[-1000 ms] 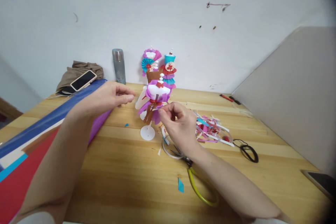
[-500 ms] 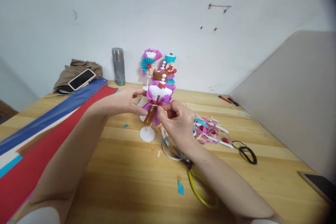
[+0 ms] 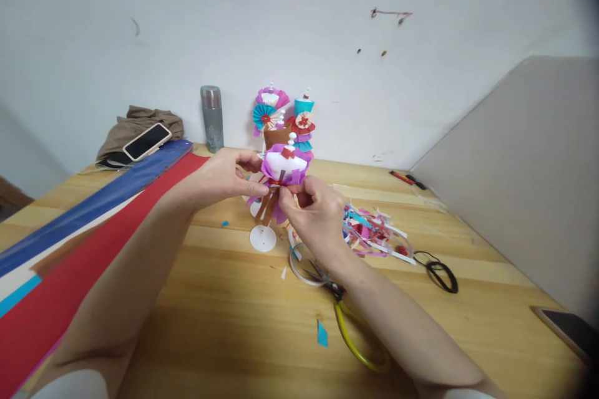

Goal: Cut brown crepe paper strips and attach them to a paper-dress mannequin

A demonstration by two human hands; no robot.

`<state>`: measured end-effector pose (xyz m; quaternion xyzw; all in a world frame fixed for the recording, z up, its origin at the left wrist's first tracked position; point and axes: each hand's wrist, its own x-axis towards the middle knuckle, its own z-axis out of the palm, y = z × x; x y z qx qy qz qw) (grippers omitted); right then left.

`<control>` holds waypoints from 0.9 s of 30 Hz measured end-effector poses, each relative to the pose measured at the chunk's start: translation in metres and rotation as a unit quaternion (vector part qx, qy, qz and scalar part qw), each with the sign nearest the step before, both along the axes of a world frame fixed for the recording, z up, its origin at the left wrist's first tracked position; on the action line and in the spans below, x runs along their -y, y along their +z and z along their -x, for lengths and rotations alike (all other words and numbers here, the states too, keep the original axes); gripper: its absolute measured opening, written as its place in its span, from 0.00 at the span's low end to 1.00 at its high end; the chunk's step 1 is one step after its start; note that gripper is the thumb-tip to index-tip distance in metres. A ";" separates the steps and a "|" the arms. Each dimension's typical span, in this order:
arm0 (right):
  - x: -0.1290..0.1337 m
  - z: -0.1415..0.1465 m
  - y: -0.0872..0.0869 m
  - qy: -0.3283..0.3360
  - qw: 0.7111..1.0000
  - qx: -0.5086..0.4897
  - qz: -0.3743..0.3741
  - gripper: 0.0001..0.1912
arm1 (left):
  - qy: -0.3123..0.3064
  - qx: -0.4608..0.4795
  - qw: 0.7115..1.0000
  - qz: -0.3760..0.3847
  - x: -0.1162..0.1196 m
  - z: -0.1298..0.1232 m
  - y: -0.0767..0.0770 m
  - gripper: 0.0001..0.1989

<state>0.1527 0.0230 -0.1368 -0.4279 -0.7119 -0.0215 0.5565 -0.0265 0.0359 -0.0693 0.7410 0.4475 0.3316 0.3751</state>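
A miniature white dress form [image 3: 285,163] stands on a round white base [image 3: 262,239], dressed in purple crepe paper with brown strips and a narrow red band at the waist. At its left side, my left hand [image 3: 227,176] is closed on it, the thumb against the waist and the curled fingertips partly hidden behind. My right hand [image 3: 316,206] pinches the paper at the waist from the right. Behind stand other dressed forms: one with a blue rosette [image 3: 264,117], one with a turquoise top [image 3: 304,106], and one in brown [image 3: 277,136].
Yellow-handled scissors [image 3: 344,324] lie under my right forearm, near a pile of paper scraps [image 3: 369,230] and a black cord loop [image 3: 442,275]. Coloured paper sheets [image 3: 116,212], a phone [image 3: 147,141], a cloth [image 3: 154,115] and a flask [image 3: 212,118] are on the left.
My left hand has moved slightly right, its thumb now reaching the waist of the front form. The brown-dressed form behind has shifted a little left. My right hand keeps its pinch.
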 end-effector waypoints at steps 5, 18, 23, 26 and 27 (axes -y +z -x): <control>0.000 -0.001 0.001 0.003 1.000 -0.001 0.013 0.09 | 0.010 0.040 0.999 0.006 0.001 -0.004 -0.006 0.13; -0.002 -0.002 0.002 0.022 0.998 -0.022 0.058 0.09 | 0.084 0.030 0.996 -0.031 0.003 -0.021 -0.021 0.08; -0.003 -0.004 0.002 0.021 0.998 -0.020 0.057 0.09 | 0.108 0.032 0.992 -0.054 0.001 -0.021 -0.029 0.08; -0.003 -0.006 0.002 0.022 0.998 -0.023 0.053 0.09 | 0.107 0.041 0.992 -0.051 0.001 -0.021 -0.029 0.09; -0.003 -0.006 0.003 0.023 0.998 -0.024 0.052 0.10 | 0.108 0.042 0.992 -0.049 0.001 -0.022 -0.029 0.09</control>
